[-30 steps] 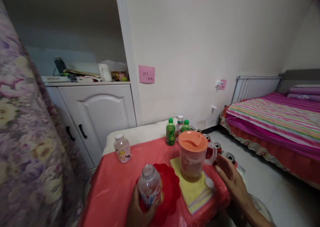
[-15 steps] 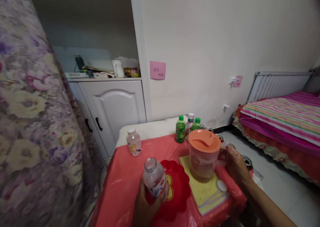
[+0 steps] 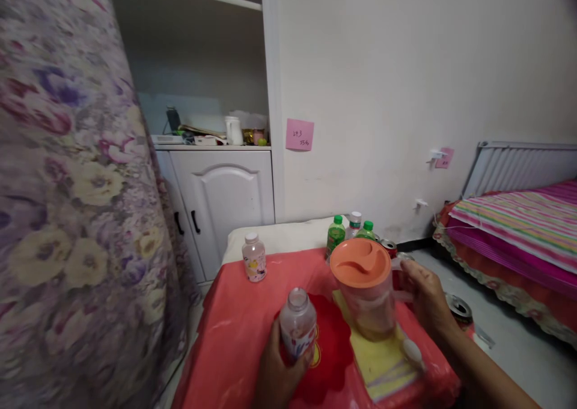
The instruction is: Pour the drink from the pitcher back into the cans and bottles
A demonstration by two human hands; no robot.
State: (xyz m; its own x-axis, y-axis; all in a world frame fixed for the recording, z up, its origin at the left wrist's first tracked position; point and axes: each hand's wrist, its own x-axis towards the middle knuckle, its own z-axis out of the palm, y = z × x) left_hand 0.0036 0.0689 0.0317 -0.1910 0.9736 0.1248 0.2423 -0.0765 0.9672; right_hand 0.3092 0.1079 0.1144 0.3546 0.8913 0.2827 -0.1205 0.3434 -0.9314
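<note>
My left hand (image 3: 283,364) is wrapped round a clear, uncapped bottle (image 3: 298,322) with a printed label, over the red scalloped tray (image 3: 331,349). The fingers of my right hand (image 3: 421,289) are closed on the handle of a clear pitcher (image 3: 367,307) with an orange lid (image 3: 360,263). The pitcher leans toward the bottle, with a little pale liquid at its bottom, above a yellow cloth (image 3: 383,370). A loose white cap (image 3: 412,351) lies on the cloth. Between the pitcher and the bottle's open mouth there is a gap.
A capped clear bottle (image 3: 255,259) stands at the table's back left. Behind the pitcher are green-capped bottles (image 3: 336,235), a white-capped bottle (image 3: 354,223) and several cans (image 3: 458,310). A red cloth (image 3: 234,325) covers the table. A floral curtain (image 3: 90,217) hangs at left.
The pitcher has tipped toward the bottle and its lid has come nearer to it. The bottle in my left hand stands more upright. The whole view has shifted.
</note>
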